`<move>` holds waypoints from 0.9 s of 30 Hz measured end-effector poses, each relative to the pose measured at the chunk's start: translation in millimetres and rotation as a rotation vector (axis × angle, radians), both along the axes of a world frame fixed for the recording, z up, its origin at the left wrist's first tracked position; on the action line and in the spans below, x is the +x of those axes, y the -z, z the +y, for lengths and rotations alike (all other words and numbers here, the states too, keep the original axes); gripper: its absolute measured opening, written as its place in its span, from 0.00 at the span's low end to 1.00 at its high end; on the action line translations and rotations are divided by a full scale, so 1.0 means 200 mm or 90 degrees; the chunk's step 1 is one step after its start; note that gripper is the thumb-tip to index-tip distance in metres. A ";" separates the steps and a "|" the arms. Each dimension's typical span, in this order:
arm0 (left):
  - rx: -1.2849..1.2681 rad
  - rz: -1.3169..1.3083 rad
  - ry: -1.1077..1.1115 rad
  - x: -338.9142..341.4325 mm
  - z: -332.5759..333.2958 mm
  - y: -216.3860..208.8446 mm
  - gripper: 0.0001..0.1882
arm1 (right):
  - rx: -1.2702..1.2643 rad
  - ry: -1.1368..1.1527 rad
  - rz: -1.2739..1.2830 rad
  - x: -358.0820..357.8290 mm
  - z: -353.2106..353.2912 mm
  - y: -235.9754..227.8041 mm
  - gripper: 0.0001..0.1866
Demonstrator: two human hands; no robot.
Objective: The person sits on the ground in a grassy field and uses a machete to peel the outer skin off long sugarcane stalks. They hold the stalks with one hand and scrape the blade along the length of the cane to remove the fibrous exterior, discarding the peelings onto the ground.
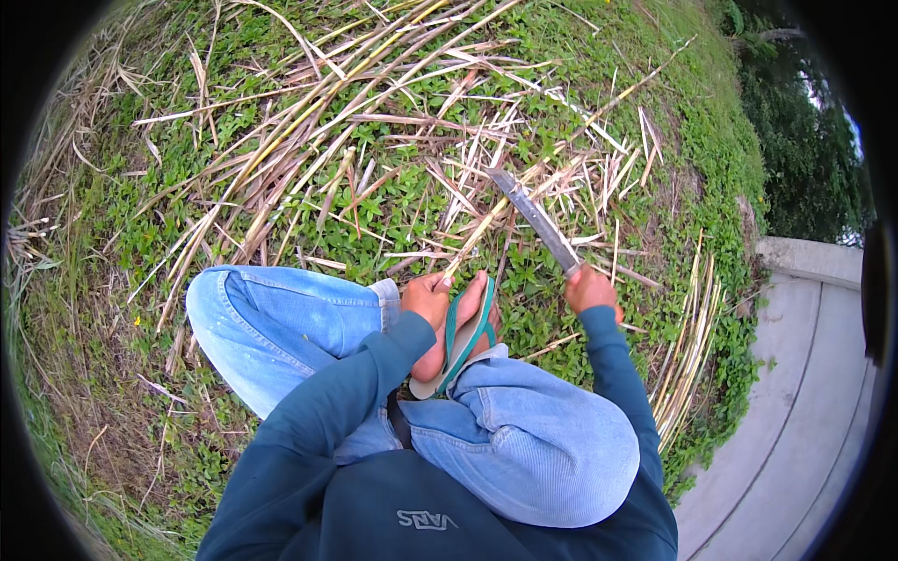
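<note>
Grassy ground [215, 201]: one weedy plot, strewn with dry stalks.
Concrete surface [795, 374]: one, pale grey, seamed, at the right edge; wall or paving, cannot tell.
Cane heap [309, 103]: one, loose, beyond the folded legs; stalks too tangled to count.
Blue jeans [552, 444]: one pair, worn, both knees bent outward.
Held stalk [483, 227]: one, slim, yellowish; its near end lies in the left hand by the foot, the rest runs away to the upper right among scraps. Best kept taut and low, in judgement, and turned little by little so every side meets the edge.
Stalk bundle [687, 346]: one, slender yellowish lengths lying right of the right forearm; overlapping, no sure count.
Machete [538, 224]: one, long grey blade crossing the held stalk in view; contact cannot be told. Short, shallow strokes directed away from the toes would seem soundest.
Flip-flop [458, 341]: one visible, green straps, pale sole, worn on a foot just beside the left hand; that foot sits worryingly near the work.
Hands: two. Left hand [427, 299], fingers closed about the stalk's near end; right hand [592, 292], fingers wrapped round the machete's handle.
Husk scraps [458, 187]: many, uncounted, scattered around the blade.
</note>
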State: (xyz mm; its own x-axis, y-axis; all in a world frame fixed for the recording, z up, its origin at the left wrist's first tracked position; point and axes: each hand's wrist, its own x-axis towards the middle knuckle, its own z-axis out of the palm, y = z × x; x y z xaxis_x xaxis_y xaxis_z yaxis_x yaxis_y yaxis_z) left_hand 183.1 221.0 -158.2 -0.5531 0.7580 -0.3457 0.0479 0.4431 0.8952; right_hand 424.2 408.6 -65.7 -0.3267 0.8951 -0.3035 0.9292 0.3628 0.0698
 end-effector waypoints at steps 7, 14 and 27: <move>-0.081 -0.112 0.035 -0.08 -0.07 -0.08 0.10 | -0.007 0.044 -0.023 -0.05 0.02 0.09 0.13; -0.166 0.081 0.166 -0.18 0.04 -0.25 0.12 | -0.094 0.099 0.049 0.01 -0.18 0.09 0.15; -0.192 0.067 0.368 -0.32 0.14 -0.30 0.13 | -0.075 -0.017 0.248 -0.04 -0.51 0.14 0.12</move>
